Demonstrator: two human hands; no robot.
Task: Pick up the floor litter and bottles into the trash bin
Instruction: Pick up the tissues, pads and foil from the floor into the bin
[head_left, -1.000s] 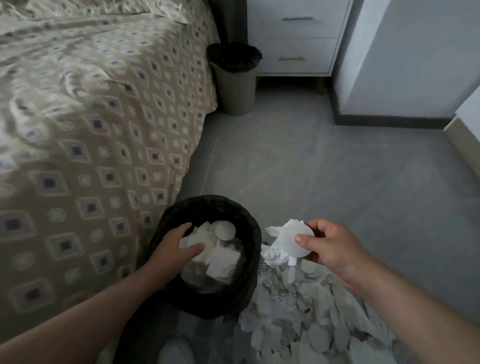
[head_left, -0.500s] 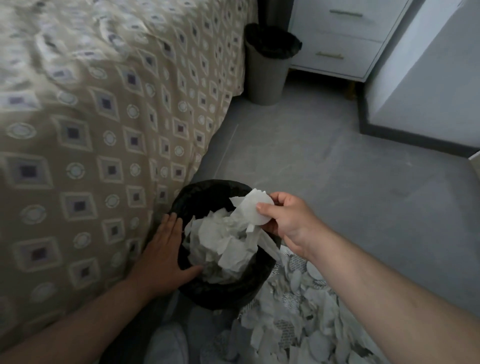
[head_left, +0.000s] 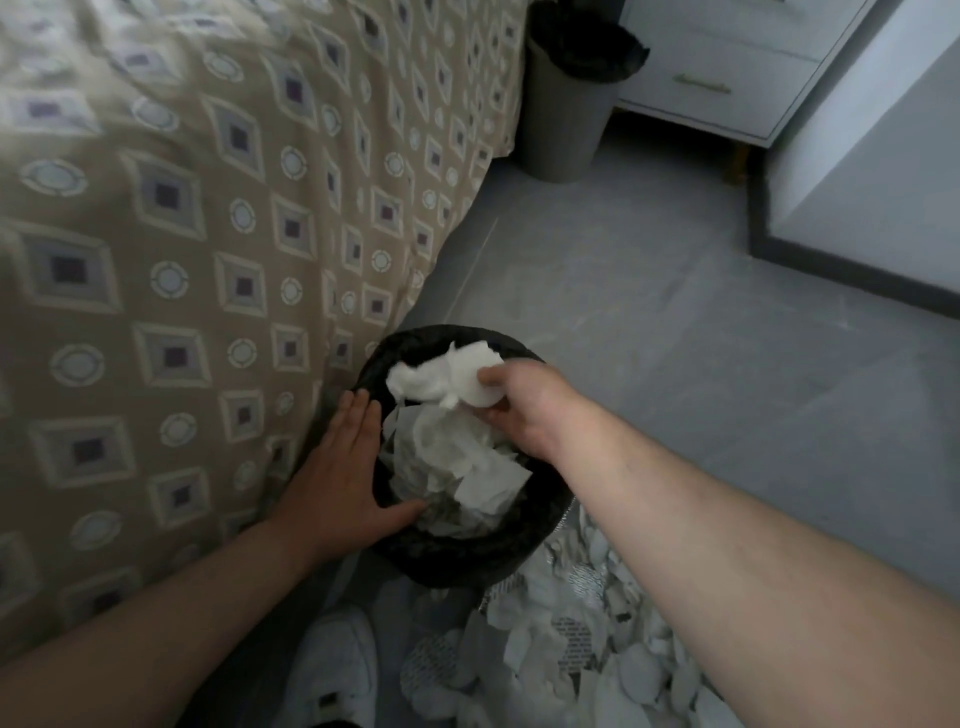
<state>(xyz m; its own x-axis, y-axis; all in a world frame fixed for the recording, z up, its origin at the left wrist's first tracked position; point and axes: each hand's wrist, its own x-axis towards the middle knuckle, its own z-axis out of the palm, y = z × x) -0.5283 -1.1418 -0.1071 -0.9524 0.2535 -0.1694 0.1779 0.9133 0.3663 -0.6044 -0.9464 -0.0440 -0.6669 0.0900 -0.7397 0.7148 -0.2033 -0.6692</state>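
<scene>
A black-lined trash bin (head_left: 470, 564) stands on the floor by the bed, heaped with white paper scraps (head_left: 467, 467). My right hand (head_left: 524, 408) hovers over the bin's mouth and pinches a clump of white tissue and a round pad (head_left: 452, 376). My left hand (head_left: 340, 478) lies flat with straight fingers against the bin's left rim, thumb at the inner edge. A pile of white litter and printed paper (head_left: 576, 639) covers the floor to the right of the bin, under my right forearm.
A bed with a beige patterned cover (head_left: 182, 234) fills the left. A second grey bin with a black liner (head_left: 569, 104) stands ahead beside a white drawer unit (head_left: 727, 67). A white shoe (head_left: 337, 670) is below the bin. Grey floor (head_left: 675, 338) stretches right.
My right hand carried the tissue clump from right of the bin to over its mouth. My left hand came out of the bin and now lies flat on its left rim.
</scene>
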